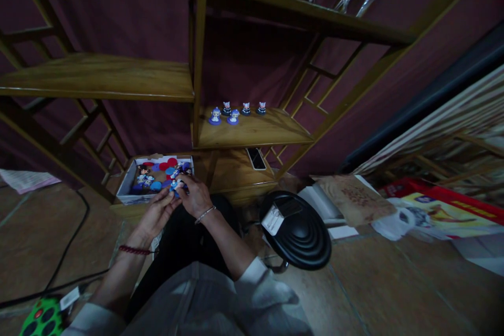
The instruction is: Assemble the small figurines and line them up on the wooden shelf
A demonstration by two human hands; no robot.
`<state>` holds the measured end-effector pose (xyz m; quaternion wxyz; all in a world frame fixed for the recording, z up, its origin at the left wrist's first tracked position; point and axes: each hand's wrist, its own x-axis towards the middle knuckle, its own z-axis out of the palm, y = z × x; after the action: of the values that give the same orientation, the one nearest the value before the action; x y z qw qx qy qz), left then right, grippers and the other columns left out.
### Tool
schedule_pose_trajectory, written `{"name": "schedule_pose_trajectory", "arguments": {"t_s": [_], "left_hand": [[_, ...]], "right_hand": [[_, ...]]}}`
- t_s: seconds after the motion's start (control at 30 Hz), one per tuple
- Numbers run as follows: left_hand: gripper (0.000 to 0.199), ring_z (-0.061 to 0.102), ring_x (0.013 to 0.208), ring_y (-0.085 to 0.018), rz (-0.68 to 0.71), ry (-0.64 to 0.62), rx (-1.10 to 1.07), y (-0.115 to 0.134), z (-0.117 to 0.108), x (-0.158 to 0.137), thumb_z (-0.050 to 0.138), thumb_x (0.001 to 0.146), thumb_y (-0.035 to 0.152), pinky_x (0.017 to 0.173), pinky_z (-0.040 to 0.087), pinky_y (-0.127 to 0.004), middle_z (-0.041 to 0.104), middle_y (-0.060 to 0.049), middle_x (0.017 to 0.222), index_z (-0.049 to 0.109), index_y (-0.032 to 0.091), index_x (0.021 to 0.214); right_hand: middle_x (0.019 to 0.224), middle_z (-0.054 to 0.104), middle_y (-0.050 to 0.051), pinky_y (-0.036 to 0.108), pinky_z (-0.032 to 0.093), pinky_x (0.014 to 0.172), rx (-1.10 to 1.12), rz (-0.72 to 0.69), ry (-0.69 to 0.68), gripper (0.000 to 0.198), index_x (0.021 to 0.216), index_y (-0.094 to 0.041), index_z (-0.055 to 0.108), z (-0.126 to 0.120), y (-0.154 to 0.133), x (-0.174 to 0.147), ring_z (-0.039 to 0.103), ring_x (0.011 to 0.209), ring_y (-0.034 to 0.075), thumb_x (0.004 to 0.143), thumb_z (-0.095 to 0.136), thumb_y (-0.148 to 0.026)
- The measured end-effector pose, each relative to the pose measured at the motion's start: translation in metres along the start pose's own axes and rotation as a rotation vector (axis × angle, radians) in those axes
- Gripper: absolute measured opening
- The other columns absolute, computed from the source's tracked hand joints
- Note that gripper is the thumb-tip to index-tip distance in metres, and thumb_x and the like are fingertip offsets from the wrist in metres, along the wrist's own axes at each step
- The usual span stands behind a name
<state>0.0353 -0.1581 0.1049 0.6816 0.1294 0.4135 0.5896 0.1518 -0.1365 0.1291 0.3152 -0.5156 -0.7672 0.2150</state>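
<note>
Between my two hands, just over the near right corner of a white box (125, 182), is a small figurine (176, 187) with a blue base. My left hand (160, 211) closes on its base from below, and my right hand (193, 195) pinches it from above. Inside the box lie several more figurines (145, 178) and loose round bases in red and blue. On the wooden shelf (255, 128) stand two purple-based figurines (233, 116) in front, with three dark-based figurines (246, 108) behind them.
A phone (256, 159) lies on the lower shelf. Right of my legs is a round black stool (303, 236) with a white object on it. Paper bags and a red-yellow box (452, 212) lie on the floor at right. A black cable (71, 241) runs at left, near a green object (42, 317).
</note>
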Motion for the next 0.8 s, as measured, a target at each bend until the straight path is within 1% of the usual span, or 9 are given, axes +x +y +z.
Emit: {"name": "schedule_pose_trajectory", "arguments": {"t_s": [0.13,0.3,0.5,0.67,0.8], "left_hand": [[0.02,0.062,0.065,-0.011,-0.021,0.0,0.003,-0.002,-0.002,0.001,0.051,0.071,-0.003,0.066,0.053,-0.023,0.066,-0.004,0.076,0.061,0.013,0.078],[0.021,0.062,0.064,-0.011,-0.037,-0.021,-0.011,-0.003,-0.004,0.001,0.045,0.075,-0.003,0.065,0.054,-0.024,0.066,-0.005,0.074,0.061,0.011,0.073],[0.023,0.062,0.063,-0.012,-0.023,-0.017,-0.011,0.0,-0.003,-0.003,0.043,0.077,-0.002,0.065,0.054,-0.027,0.066,-0.005,0.071,0.061,0.011,0.07],[0.023,0.062,0.063,-0.013,-0.038,-0.042,0.007,0.0,0.002,-0.008,0.043,0.078,-0.001,0.058,0.053,-0.025,0.066,-0.004,0.071,0.06,0.012,0.071],[0.021,0.06,0.058,-0.011,-0.048,-0.016,0.017,0.001,0.007,-0.011,0.045,0.076,-0.001,0.055,0.051,-0.021,0.065,-0.004,0.069,0.061,0.012,0.072]], "right_hand": [[0.105,0.06,-0.001,0.024,0.043,0.083,-0.018,0.048,-0.028,0.031,0.11,-0.028,0.053,0.002,0.001,-0.002,0.055,0.095,0.014,0.08,0.047,-0.021],[0.105,0.06,0.001,0.025,0.043,0.08,-0.049,0.1,-0.037,0.03,0.11,-0.027,0.053,0.007,0.0,-0.004,0.057,0.092,0.015,0.081,0.047,-0.023],[0.103,0.06,0.003,0.025,0.044,0.08,-0.062,0.079,-0.013,0.031,0.111,-0.025,0.053,0.005,-0.006,-0.007,0.057,0.092,0.016,0.081,0.046,-0.024],[0.106,0.06,0.002,0.025,0.043,0.081,-0.08,0.077,-0.024,0.032,0.113,-0.026,0.051,0.002,-0.008,-0.011,0.056,0.094,0.016,0.082,0.046,-0.024],[0.104,0.06,0.001,0.025,0.043,0.083,-0.086,0.031,-0.049,0.028,0.109,-0.026,0.054,0.002,-0.007,-0.012,0.054,0.097,0.015,0.082,0.046,-0.022]]}}
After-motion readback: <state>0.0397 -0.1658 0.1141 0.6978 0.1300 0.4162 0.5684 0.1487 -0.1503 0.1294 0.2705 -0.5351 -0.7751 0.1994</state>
